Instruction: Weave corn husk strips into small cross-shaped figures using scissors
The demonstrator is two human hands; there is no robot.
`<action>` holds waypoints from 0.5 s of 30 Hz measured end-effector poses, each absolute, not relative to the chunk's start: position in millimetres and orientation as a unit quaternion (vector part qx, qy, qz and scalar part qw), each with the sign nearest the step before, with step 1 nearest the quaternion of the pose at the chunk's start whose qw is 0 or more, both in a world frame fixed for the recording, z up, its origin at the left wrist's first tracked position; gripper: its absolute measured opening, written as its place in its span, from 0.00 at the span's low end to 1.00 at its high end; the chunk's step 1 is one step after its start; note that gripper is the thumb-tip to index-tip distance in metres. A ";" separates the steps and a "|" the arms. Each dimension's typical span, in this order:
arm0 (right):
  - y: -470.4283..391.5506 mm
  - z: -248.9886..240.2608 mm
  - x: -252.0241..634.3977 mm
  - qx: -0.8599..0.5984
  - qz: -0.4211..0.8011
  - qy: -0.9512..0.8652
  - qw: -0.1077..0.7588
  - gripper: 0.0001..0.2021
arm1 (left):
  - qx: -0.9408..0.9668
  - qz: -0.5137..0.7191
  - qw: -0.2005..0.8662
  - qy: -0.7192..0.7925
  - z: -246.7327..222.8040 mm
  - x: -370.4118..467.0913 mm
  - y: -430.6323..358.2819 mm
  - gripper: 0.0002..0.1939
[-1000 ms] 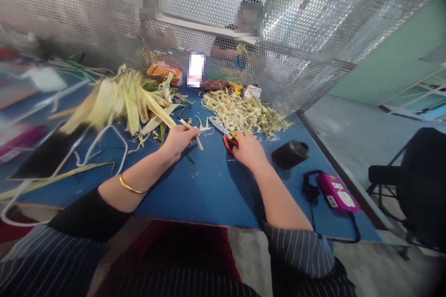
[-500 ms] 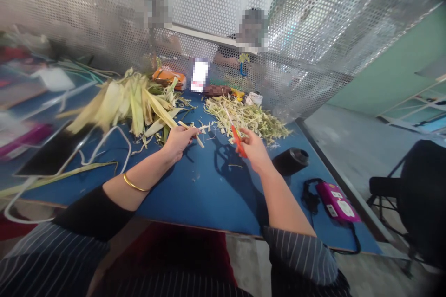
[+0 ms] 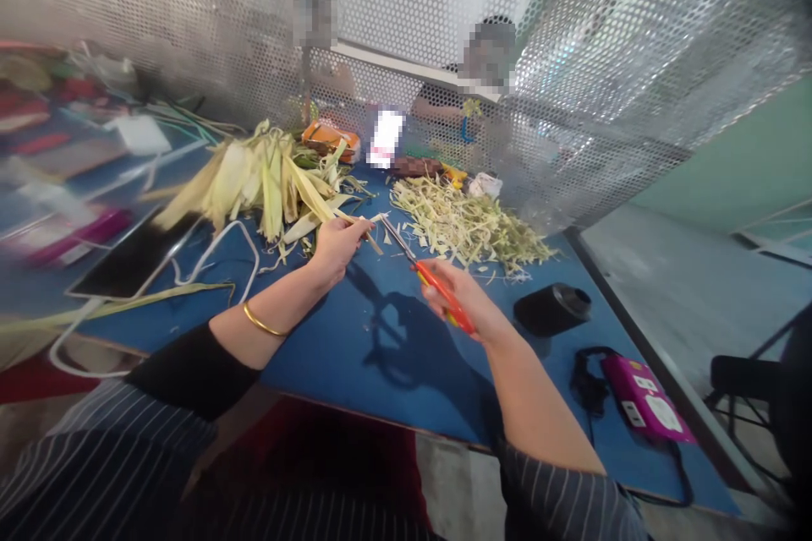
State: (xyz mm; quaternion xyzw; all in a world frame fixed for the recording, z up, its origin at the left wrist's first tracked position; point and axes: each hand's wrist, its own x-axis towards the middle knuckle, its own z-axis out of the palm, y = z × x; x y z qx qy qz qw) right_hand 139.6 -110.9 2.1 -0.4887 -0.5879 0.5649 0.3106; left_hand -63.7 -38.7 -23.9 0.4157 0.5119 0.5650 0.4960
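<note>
My left hand [image 3: 339, 249] pinches a pale strip of corn husk [image 3: 375, 245] over the blue table [image 3: 304, 363]. In my right hand [image 3: 466, 296] is a pair of scissors [image 3: 444, 292] with red-orange handles. Their blades point up and left, with the tips close to my left fingertips and the strip's end. Beyond my left hand lies a heap of long, whole corn husks [image 3: 254, 177]. A pile of short, cut husk pieces [image 3: 469, 224] spreads beyond my right hand.
To the right are a black spool [image 3: 549, 310] and a magenta box with a cable [image 3: 647, 401]. A lit phone [image 3: 386, 139] and an orange packet [image 3: 333, 139] stand at the back, before a perforated screen [image 3: 406, 8]. Two people are behind it. A dark tablet [image 3: 136, 254] lies left.
The scissors have swung from upright over the cut pile toward my left hand, blades now near the husk strip. My left hand keeps its pinch. The whole view has shifted slightly.
</note>
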 end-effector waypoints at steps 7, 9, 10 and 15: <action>-109.7 -1.2 140.0 -0.498 0.543 -0.622 0.265 0.21 | 0.414 0.594 0.485 0.490 -25.6 -62.7 -38.6 0.08; -109.5 -3.9 140.1 -0.497 0.540 -0.621 0.274 0.21 | 0.418 0.589 0.487 0.492 -25.4 -61.0 -39.9 0.08; -109.3 -5.4 139.9 -0.498 0.538 -0.620 0.280 0.21 | 0.420 0.584 0.491 0.490 -25.3 -59.8 -40.9 0.08; -107.8 -10.5 136.5 -0.503 0.532 -0.610 0.303 0.20 | 0.437 0.545 0.535 0.475 -26.0 -53.5 -46.7 0.09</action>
